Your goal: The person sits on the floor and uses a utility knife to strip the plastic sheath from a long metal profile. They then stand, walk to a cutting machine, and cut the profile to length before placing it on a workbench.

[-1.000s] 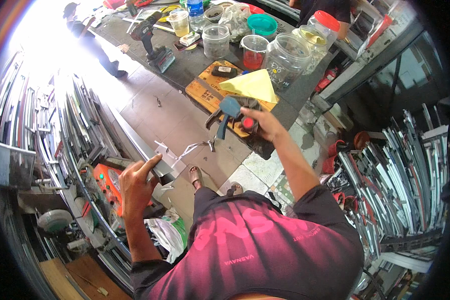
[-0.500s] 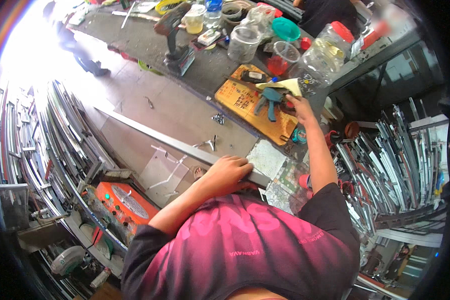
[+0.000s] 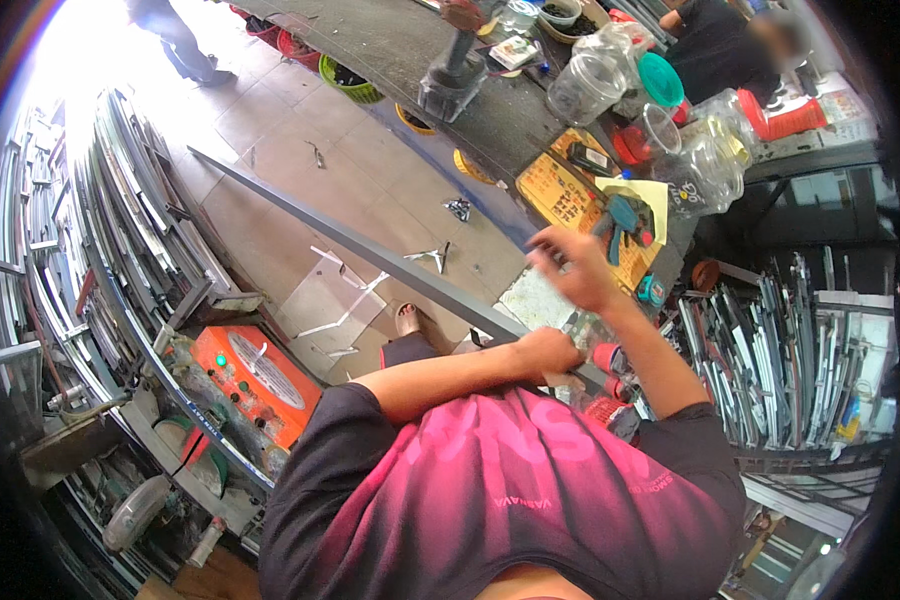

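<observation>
A long grey metal bar (image 3: 370, 256) runs slantwise from the far left towards my body. My left hand (image 3: 550, 354) is closed round its near end, close to my chest. My right hand (image 3: 578, 270) is raised over the right side of the bar, beside the bench edge, with curled, slightly blurred fingers. Something small and dark shows between them, too unclear to name. Just beyond it, a yellow wooden board (image 3: 558, 190) carries a blue-grey trigger clamp (image 3: 622, 215), a black box-like item (image 3: 590, 158) and a sheet of yellow paper (image 3: 646, 192).
A cordless drill (image 3: 455, 70) stands on the bench among clear plastic jars (image 3: 585, 88). Metal profiles fill racks at left (image 3: 120, 210) and right (image 3: 770, 350). An orange machine box (image 3: 255, 375) is at lower left. Metal scraps (image 3: 430, 258) lie on the floor. Another person (image 3: 715, 50) is across the bench.
My right hand has left the board and come left towards the bar. My left hand, still on the bar, has shifted right, and the view has turned.
</observation>
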A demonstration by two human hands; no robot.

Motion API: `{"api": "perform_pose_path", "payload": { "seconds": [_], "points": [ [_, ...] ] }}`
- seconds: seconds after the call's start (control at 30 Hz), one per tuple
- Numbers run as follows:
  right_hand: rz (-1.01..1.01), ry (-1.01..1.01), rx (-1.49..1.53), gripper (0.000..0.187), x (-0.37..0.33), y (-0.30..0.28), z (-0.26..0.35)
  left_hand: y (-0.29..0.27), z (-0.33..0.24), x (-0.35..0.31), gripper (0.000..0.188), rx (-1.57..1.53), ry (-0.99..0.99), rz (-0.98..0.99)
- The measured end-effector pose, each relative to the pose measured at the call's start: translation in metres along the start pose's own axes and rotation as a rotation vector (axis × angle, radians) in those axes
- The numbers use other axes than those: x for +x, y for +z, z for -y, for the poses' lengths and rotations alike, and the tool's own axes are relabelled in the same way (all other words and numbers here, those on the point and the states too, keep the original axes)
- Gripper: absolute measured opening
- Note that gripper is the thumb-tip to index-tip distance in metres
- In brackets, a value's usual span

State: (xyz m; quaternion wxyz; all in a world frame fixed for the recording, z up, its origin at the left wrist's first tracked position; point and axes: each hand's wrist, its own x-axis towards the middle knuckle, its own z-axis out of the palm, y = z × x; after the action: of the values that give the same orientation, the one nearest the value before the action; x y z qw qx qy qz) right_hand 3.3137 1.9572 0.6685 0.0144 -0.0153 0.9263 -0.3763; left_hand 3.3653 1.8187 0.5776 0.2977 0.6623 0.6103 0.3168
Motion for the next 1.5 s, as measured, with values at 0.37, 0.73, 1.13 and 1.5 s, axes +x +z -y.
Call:
{"api": "perform_pose_path", "payload": {
  "seconds": [0.37, 0.73, 1.13, 1.5],
  "points": [
    [-0.141, 0.172, 0.019, 0.015, 0.269, 0.277, -0.127, 0.100, 0.036, 0.031, 0.049, -0.152, 0.135, -0.555],
    [-0.398, 0.376, -0.328, 0.019, 0.515, 0.324, -0.274, 0.099, 0.161, -0.035, 0.049, -0.441, 0.015, -0.360],
    [-0.451, 0.484, -0.302, 0.039, 0.509, 0.337, -0.341, 0.039, 0.334, -0.212, 0.050, -0.374, -0.741, -0.335],
    [-0.743, 0.180, -0.090, 0.048, 0.465, 0.355, -0.344, 0.015, 0.308, -0.210, 0.050, -0.288, -0.756, -0.273]
  ]
}}
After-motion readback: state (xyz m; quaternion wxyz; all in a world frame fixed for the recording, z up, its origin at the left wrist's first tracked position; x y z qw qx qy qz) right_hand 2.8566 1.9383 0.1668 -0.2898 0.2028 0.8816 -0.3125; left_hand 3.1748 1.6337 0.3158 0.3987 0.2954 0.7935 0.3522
